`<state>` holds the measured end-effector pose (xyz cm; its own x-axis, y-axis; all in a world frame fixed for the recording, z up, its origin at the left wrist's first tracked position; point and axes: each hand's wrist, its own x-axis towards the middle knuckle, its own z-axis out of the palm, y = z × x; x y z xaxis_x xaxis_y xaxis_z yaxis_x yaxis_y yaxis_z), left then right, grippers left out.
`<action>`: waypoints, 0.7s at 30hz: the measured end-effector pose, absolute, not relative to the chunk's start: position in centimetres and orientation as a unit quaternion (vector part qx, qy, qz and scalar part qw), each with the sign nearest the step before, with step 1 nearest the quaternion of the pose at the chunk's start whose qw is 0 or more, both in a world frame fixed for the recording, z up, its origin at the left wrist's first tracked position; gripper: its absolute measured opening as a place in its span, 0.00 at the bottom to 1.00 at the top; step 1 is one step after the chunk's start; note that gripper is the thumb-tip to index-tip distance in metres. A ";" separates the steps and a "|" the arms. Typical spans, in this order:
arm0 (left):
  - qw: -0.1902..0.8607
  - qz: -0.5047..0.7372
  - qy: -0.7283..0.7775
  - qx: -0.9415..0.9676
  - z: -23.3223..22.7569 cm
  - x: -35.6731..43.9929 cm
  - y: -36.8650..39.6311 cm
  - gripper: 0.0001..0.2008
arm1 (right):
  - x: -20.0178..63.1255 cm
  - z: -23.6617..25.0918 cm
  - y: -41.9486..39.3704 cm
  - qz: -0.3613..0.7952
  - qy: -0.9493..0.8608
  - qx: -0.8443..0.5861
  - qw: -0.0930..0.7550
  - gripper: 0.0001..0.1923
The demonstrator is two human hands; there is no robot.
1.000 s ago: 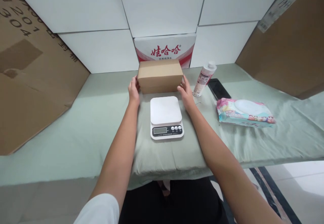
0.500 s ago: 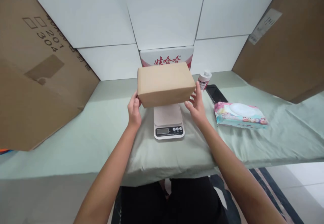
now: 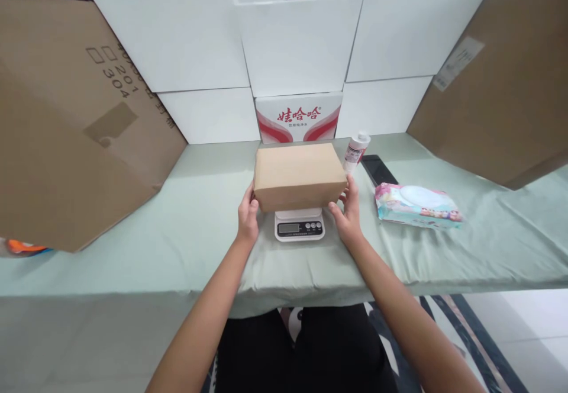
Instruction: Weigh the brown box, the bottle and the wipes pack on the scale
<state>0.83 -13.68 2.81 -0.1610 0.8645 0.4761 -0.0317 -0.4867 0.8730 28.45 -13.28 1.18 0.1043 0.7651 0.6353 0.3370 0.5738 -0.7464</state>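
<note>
A plain brown cardboard box [image 3: 299, 171] is between my two hands, over a white kitchen scale [image 3: 300, 237]. My left hand [image 3: 248, 218] grips the box at its left end, with the thumb on the near side. At the right end my right hand [image 3: 347, 212] holds it, fingers along the side and thumb at the front corner. The box hides the scale's platform, and I cannot tell whether it rests there. The scale's small display and its buttons show in front of the box.
Behind the box to the right stands a white bottle [image 3: 357, 149], near a black phone [image 3: 378, 170] and a pack of wipes [image 3: 418, 206]. Large cardboard sheets [image 3: 57, 126] flank the cloth-covered table [image 3: 186, 251]. White panels and a printed carton [image 3: 299, 118] line the back.
The box has come down lower over the scale, both hands still on it. The camera view has tilted up, showing more of the printed carton at the back.
</note>
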 end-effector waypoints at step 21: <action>0.348 0.685 0.370 0.522 2.3 -0.1 -13.2 0.40 | 28.7 1.5 -13.2 0.165 -0.602 -0.433 0.650 0.38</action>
<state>-0.13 -13.21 2.30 -0.2130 0.8637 0.4568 -0.0912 -0.4831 0.8708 28.73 -13.19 1.54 0.2205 0.7361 0.6399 0.3067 0.5705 -0.7619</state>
